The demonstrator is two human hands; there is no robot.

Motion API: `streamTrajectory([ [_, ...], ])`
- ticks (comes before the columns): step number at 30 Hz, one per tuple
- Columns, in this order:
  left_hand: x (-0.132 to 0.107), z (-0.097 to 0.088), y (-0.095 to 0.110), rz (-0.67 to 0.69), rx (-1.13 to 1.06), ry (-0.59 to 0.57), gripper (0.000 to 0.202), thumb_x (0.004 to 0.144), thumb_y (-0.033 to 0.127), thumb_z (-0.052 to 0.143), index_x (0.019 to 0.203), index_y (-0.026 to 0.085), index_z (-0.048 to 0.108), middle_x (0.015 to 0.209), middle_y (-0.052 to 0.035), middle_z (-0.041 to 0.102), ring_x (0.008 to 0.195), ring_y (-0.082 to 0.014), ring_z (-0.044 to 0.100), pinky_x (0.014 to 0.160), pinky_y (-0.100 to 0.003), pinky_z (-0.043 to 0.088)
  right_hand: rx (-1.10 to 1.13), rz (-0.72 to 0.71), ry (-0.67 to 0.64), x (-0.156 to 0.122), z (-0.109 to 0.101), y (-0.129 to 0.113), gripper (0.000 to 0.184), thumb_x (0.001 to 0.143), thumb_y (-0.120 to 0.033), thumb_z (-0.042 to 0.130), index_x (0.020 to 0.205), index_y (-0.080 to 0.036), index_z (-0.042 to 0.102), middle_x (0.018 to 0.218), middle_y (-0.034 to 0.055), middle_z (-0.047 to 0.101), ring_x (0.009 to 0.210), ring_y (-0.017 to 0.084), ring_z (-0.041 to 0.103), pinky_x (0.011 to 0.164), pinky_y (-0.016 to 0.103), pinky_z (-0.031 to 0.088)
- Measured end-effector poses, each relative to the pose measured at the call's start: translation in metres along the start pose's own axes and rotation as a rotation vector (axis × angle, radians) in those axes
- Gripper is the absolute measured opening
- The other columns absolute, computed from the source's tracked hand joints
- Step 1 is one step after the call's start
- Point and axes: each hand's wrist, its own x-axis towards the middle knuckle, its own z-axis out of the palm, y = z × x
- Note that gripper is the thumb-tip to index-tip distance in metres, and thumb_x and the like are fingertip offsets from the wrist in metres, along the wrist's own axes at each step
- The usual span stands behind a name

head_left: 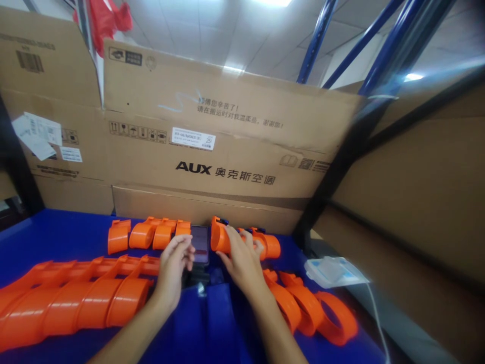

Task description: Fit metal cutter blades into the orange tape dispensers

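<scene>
My right hand (244,258) is closed around an orange plastic ring (220,238) in the back row, its thumb at the near side and its fingers over the top. A small black piece (223,221) sits on that ring's upper edge. More orange rings (273,246) stand just to the right, partly behind my fingers. My left hand (176,260) hovers at the middle with loosely bent fingers, and nothing shows in it. Beside it lies a phone (200,244) with a dark screen. Black parts (199,275) lie between my hands, partly hidden.
Several orange rings line the back left (162,235), with a long row (87,301) in front. Others lie at right (333,318). A clear plastic package (335,272) with a cord sits at the blue table's (71,230) right edge. A cardboard box wall (151,167) rises behind.
</scene>
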Motion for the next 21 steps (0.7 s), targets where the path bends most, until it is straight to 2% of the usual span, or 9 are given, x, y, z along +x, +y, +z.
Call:
streamTrajectory([
  [3,0.001,0.000,-0.003,0.023,0.062,-0.014,0.039,0.077,0.039,0.077,0.111,0.021,0.071,0.103,-0.0079,0.075,0.084,-0.0183,0.070,0.068,-0.026,0.052,0.068,-0.036,0.056,-0.004,-0.009,-0.001,0.062,0.094,-0.035,0.060,0.152,-0.022,0.039,0.151,0.0120,0.050,0.128,0.036,0.044,0.102,0.054,0.037],
  [6,0.001,0.003,-0.004,0.012,0.065,-0.044,0.046,0.079,0.037,0.078,0.122,0.025,0.070,0.128,-0.0101,0.070,0.114,-0.0236,0.066,0.090,-0.031,0.051,0.154,-0.158,0.087,-0.010,-0.018,-0.005,0.064,0.096,-0.038,0.058,0.154,-0.024,0.037,0.152,0.0114,0.049,0.129,0.034,0.045,0.106,0.052,0.037],
  [8,0.000,0.006,-0.002,-0.031,-0.016,-0.053,0.044,0.078,0.036,0.080,0.121,0.026,0.071,0.133,-0.0088,0.068,0.123,-0.0246,0.062,0.098,-0.032,0.049,0.210,-0.236,0.089,-0.015,-0.023,-0.011,0.064,0.096,-0.039,0.057,0.155,-0.024,0.036,0.151,0.0115,0.050,0.126,0.034,0.047,0.106,0.052,0.037],
  [13,-0.004,0.010,0.004,-0.130,-0.203,-0.023,0.036,0.075,0.037,0.082,0.106,0.021,0.074,0.117,-0.0070,0.075,0.113,-0.0252,0.067,0.096,-0.034,0.052,0.293,-0.390,0.060,-0.027,-0.032,-0.031,0.059,0.096,-0.036,0.059,0.152,-0.027,0.042,0.148,0.0082,0.054,0.120,0.032,0.052,0.104,0.051,0.041],
  [16,-0.008,0.011,0.009,-0.124,-0.201,0.030,0.036,0.072,0.032,0.083,0.105,0.021,0.073,0.106,-0.0040,0.077,0.103,-0.0225,0.071,0.090,-0.031,0.055,0.410,-0.409,0.098,-0.030,-0.037,-0.035,0.067,0.091,-0.045,0.064,0.152,-0.025,0.043,0.151,0.0111,0.051,0.125,0.035,0.051,0.105,0.053,0.041],
  [18,-0.011,0.011,0.011,-0.109,-0.196,0.047,0.038,0.071,0.031,0.083,0.107,0.022,0.071,0.101,-0.0023,0.077,0.095,-0.0216,0.073,0.083,-0.029,0.056,0.548,-0.317,0.181,-0.029,-0.038,-0.033,0.069,0.090,-0.049,0.062,0.151,-0.022,0.043,0.151,0.0150,0.049,0.130,0.037,0.050,0.105,0.055,0.041],
  [21,-0.012,0.011,0.012,-0.095,-0.159,0.048,0.039,0.070,0.035,0.083,0.104,0.022,0.071,0.095,-0.0010,0.077,0.084,-0.0205,0.073,0.073,-0.027,0.056,0.824,-0.014,0.291,-0.023,-0.034,-0.030,0.047,0.098,-0.042,0.049,0.140,-0.021,0.054,0.133,0.0164,0.063,0.121,0.032,0.060,0.100,0.050,0.047],
])
